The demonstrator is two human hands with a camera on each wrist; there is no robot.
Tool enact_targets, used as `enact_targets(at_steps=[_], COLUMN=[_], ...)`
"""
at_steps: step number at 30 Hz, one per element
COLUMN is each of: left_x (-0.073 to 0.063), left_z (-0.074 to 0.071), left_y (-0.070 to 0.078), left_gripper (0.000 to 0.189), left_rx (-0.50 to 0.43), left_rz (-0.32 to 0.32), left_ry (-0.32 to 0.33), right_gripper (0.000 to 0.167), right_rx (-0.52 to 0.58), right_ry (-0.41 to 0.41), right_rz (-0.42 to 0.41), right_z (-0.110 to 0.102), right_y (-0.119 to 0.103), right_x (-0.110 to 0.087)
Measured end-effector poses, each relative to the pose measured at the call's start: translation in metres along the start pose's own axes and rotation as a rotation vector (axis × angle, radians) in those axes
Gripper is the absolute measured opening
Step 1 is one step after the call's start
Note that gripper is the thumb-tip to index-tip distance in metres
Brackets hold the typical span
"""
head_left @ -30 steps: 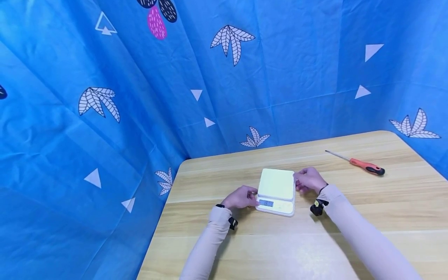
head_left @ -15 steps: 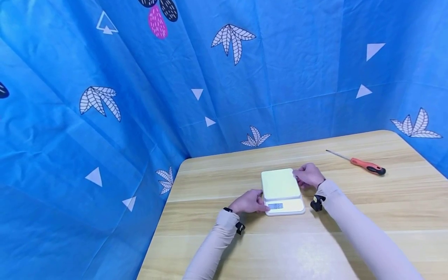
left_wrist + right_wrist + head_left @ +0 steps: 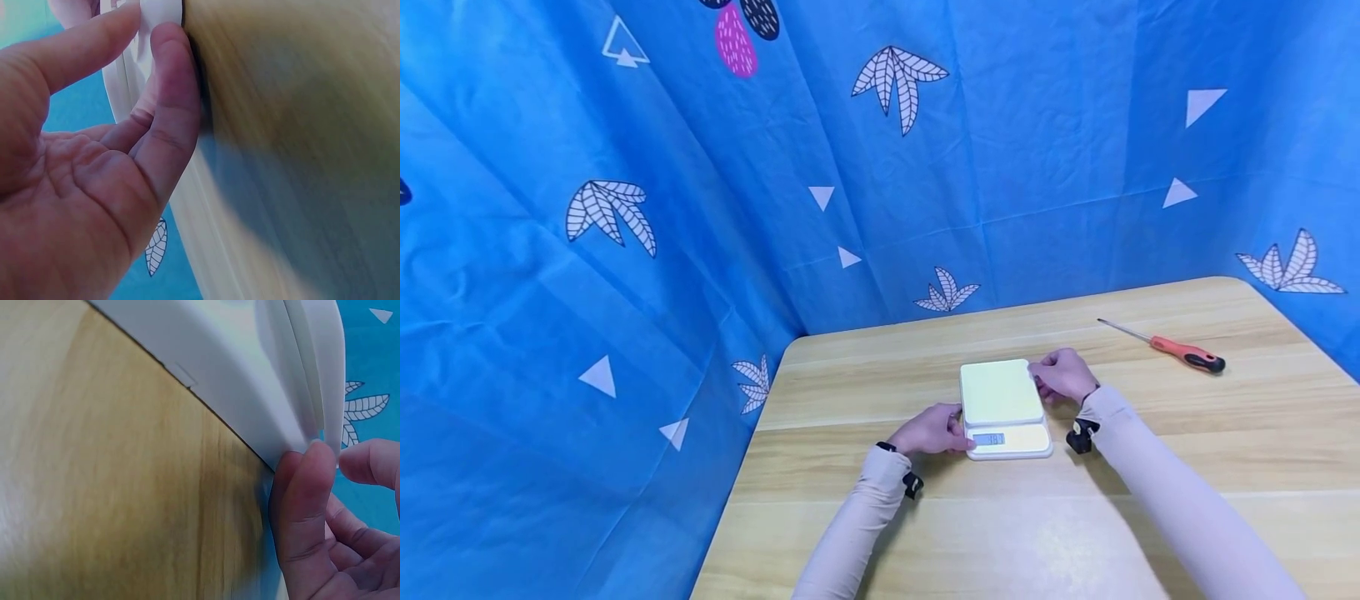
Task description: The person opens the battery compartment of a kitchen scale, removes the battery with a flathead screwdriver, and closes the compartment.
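A white digital kitchen scale (image 3: 1002, 392) lies on the wooden table, its square pan toward the back and its small lit display (image 3: 988, 439) toward the front. At its left front edge, my left hand (image 3: 931, 430) pinches the body, thumb on top beside the display and fingers against the side. My right hand (image 3: 1063, 374) grips the far right edge near the pan's back corner. The left wrist view shows curled fingers (image 3: 175, 94) along the scale's white side. In the right wrist view, fingertips (image 3: 312, 469) press the white side wall, with the thumb over the pan's rim.
An orange-and-black screwdriver (image 3: 1187, 353) lies at the back right of the wooden table (image 3: 985, 533), its tip pointing left. A blue patterned curtain (image 3: 1045, 150) hangs behind the table and along its left side.
Both hands have turned the scale slightly and its front has shifted right, so it now sits straighter. The display digits have changed. Over the last half second the hands are almost still.
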State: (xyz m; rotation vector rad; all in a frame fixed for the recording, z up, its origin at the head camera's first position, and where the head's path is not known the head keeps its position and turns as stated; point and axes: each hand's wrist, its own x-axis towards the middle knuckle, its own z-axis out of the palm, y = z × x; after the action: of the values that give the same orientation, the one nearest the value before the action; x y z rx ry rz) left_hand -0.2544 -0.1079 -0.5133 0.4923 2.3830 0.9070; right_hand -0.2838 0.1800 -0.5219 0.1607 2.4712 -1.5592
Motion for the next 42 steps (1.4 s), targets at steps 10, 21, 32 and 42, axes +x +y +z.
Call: enact_targets(at_steps=[10, 21, 32, 42], left_x=[0.001, 0.003, 0.016, 0.033], left_z=[-0.002, -0.008, -0.018, -0.004], left_y=[0.001, -0.004, -0.016, -0.018], left_gripper=[0.055, 0.047, 0.062, 0.033], left_rx=[-0.016, -0.071, -0.316, -0.579], left_rz=[0.031, 0.065, -0.029, -0.063], left_ry=[-0.023, -0.063, 0.139, 0.259], right_gripper=[0.037, 0.044, 0.046, 0.036], right_rx=[0.019, 0.097, 0.170, 0.103], right_ry=[-0.005, -0.051, -0.135, -0.182], right_rz=[-0.001, 0.011, -0.002, -0.010], right_z=[-0.001, -0.003, -0.014, -0.008], right_y=[0.001, 0.004, 0.010, 0.009], right_x=[0.001, 0.003, -0.009, -0.022])
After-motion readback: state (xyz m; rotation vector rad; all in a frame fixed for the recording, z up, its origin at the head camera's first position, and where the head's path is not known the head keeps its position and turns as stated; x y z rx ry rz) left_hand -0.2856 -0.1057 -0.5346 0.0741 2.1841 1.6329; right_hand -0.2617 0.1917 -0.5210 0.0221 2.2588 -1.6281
